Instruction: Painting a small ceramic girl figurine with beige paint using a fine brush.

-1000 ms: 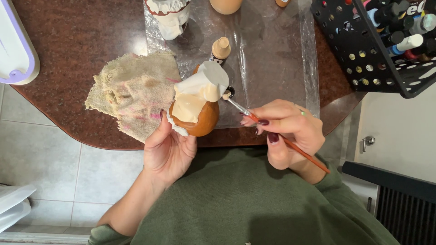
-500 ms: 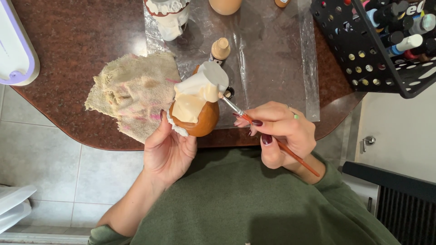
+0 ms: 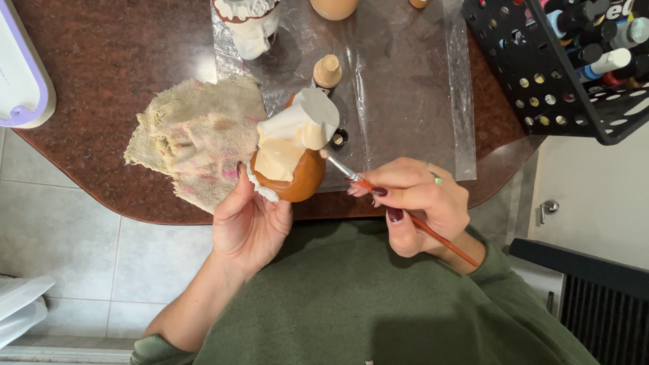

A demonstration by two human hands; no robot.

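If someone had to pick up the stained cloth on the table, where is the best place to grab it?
Probably the cloth's frayed left edge, coming from the left: that side lies flat and bare on the table, while the right edge sits under the figurine held in the left hand.

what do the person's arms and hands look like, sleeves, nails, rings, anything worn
Both arms come out of a loose olive green top. The left sleeve is pushed up near the elbow, leaving the forearm bare; the right sleeve reaches the wrist. The right hand has dark burgundy nails and a thin ring with a pale stone. The left hand shows no ring, and its nails are mostly hidden.
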